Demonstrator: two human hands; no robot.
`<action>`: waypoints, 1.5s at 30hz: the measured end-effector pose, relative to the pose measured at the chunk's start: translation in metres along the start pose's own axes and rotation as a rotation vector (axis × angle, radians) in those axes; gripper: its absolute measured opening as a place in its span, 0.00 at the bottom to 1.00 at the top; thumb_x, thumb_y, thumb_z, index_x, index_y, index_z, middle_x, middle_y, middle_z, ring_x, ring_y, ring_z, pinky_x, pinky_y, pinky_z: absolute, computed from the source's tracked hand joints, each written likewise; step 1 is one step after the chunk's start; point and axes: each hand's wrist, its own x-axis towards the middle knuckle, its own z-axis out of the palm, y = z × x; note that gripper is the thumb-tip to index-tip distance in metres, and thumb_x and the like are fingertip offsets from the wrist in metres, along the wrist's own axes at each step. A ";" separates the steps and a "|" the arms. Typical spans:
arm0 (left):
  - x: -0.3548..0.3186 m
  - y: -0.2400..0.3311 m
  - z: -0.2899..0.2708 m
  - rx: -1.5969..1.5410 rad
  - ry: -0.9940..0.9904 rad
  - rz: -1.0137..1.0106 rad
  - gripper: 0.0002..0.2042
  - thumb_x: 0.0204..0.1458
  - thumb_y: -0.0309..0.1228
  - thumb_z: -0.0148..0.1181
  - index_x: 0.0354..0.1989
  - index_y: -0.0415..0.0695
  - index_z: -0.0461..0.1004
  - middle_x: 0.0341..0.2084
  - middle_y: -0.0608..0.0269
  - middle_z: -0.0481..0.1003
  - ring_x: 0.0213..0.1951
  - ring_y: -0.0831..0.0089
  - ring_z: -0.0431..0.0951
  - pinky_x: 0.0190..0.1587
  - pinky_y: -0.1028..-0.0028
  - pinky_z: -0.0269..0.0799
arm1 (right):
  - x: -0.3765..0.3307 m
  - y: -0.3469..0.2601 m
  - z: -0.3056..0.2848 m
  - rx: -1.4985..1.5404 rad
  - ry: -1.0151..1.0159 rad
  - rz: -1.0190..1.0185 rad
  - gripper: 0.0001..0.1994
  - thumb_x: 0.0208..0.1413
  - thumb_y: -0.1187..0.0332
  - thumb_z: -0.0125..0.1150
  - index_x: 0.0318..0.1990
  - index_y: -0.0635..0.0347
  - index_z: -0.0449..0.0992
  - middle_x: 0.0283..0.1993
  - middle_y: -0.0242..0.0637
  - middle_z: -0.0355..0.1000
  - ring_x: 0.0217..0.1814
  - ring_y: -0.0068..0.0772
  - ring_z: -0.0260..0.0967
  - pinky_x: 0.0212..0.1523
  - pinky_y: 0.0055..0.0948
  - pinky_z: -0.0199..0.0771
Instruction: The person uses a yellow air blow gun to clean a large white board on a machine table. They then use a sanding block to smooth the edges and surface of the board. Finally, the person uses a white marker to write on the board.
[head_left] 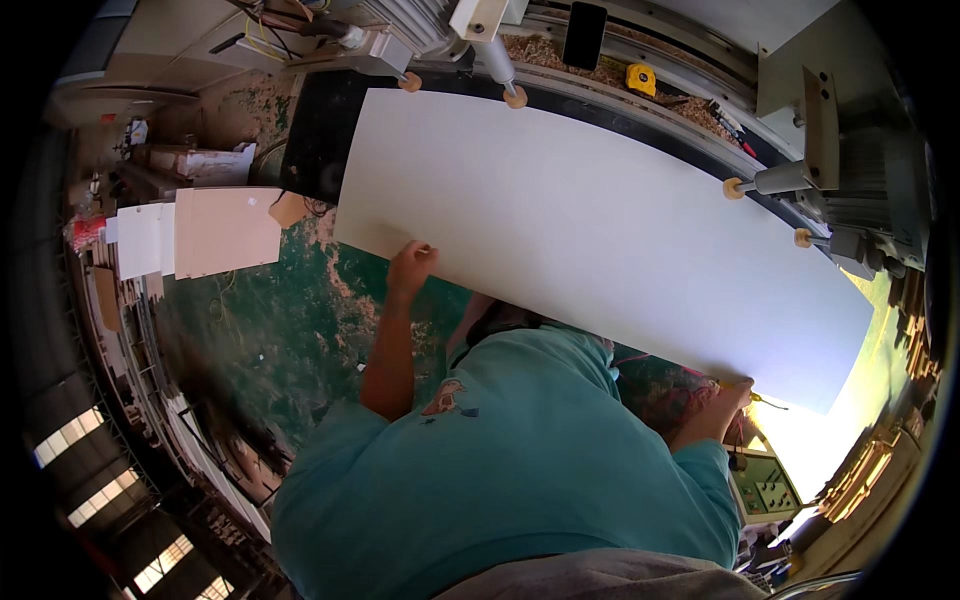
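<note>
A long white panel [600,220] lies flat on the machine in front of me. My left hand [410,268] is closed at the panel's near edge, toward its left end, with the fingers curled; whatever they hold, if anything, is hidden. Near the right end of the same edge, my right hand [733,400] is closed around what looks like a screwdriver [768,402] with a yellow handle. Its thin dark shaft points right, beside the panel's edge.
Cylinders with round tan pads, such as one at the far edge [515,97], stand around the panel. A phone [585,35] and a yellow tape measure [641,79] rest on the sawdust-covered rail. A control box [768,487] stands at lower right; boards [228,233] lie left.
</note>
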 end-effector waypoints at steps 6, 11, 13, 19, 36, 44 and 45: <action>0.160 -0.160 -0.108 0.468 0.316 -0.068 0.31 0.50 0.51 0.61 0.58 0.40 0.71 0.57 0.45 0.70 0.55 0.47 0.71 0.54 0.53 0.70 | -0.129 0.072 -0.005 0.101 -0.342 -0.199 0.32 0.54 0.70 0.62 0.65 0.64 0.56 0.58 0.46 0.69 0.54 0.42 0.71 0.46 0.44 0.78; 0.219 -0.113 -0.072 0.433 0.372 -0.292 0.36 0.51 0.60 0.54 0.58 0.42 0.72 0.54 0.41 0.68 0.54 0.43 0.71 0.53 0.46 0.70 | -0.274 0.116 0.010 -0.058 -0.232 -0.247 0.32 0.52 0.69 0.64 0.64 0.62 0.58 0.49 0.39 0.70 0.44 0.35 0.71 0.45 0.38 0.74; 0.211 -0.079 -0.062 0.388 0.378 -0.277 0.35 0.52 0.60 0.54 0.58 0.42 0.72 0.53 0.43 0.69 0.54 0.44 0.70 0.53 0.47 0.70 | -0.241 0.123 0.007 -0.232 -0.188 -0.210 0.38 0.51 0.62 0.66 0.67 0.62 0.56 0.50 0.43 0.72 0.47 0.39 0.73 0.49 0.36 0.73; 0.199 -0.038 -0.041 0.421 0.372 -0.222 0.33 0.53 0.57 0.55 0.60 0.44 0.70 0.52 0.43 0.68 0.56 0.45 0.67 0.55 0.51 0.68 | -0.200 0.077 0.032 -0.286 -0.164 -0.171 0.35 0.49 0.60 0.67 0.63 0.65 0.63 0.54 0.49 0.72 0.55 0.44 0.72 0.54 0.39 0.72; 0.228 0.362 0.188 0.408 0.123 1.165 0.19 0.53 0.34 0.61 0.55 0.49 0.74 0.59 0.56 0.67 0.61 0.52 0.66 0.59 0.55 0.65 | -0.171 -0.033 -0.151 -0.545 -0.696 -0.121 0.17 0.55 0.60 0.66 0.50 0.55 0.79 0.26 0.30 0.70 0.24 0.22 0.65 0.27 0.25 0.65; 0.255 0.466 0.219 0.759 -0.194 0.849 0.20 0.54 0.38 0.64 0.55 0.49 0.73 0.56 0.54 0.66 0.57 0.55 0.70 0.57 0.59 0.71 | -0.151 -0.097 -0.230 -1.122 -0.431 -0.262 0.22 0.48 0.48 0.66 0.28 0.63 0.81 0.22 0.38 0.76 0.26 0.38 0.75 0.32 0.35 0.73; 0.258 0.467 0.219 0.769 -0.198 0.870 0.21 0.52 0.38 0.66 0.54 0.49 0.72 0.55 0.53 0.67 0.57 0.54 0.70 0.57 0.59 0.72 | -0.175 -0.092 -0.207 -1.159 -0.606 -0.236 0.22 0.48 0.48 0.66 0.29 0.63 0.82 0.22 0.36 0.77 0.26 0.37 0.75 0.32 0.35 0.74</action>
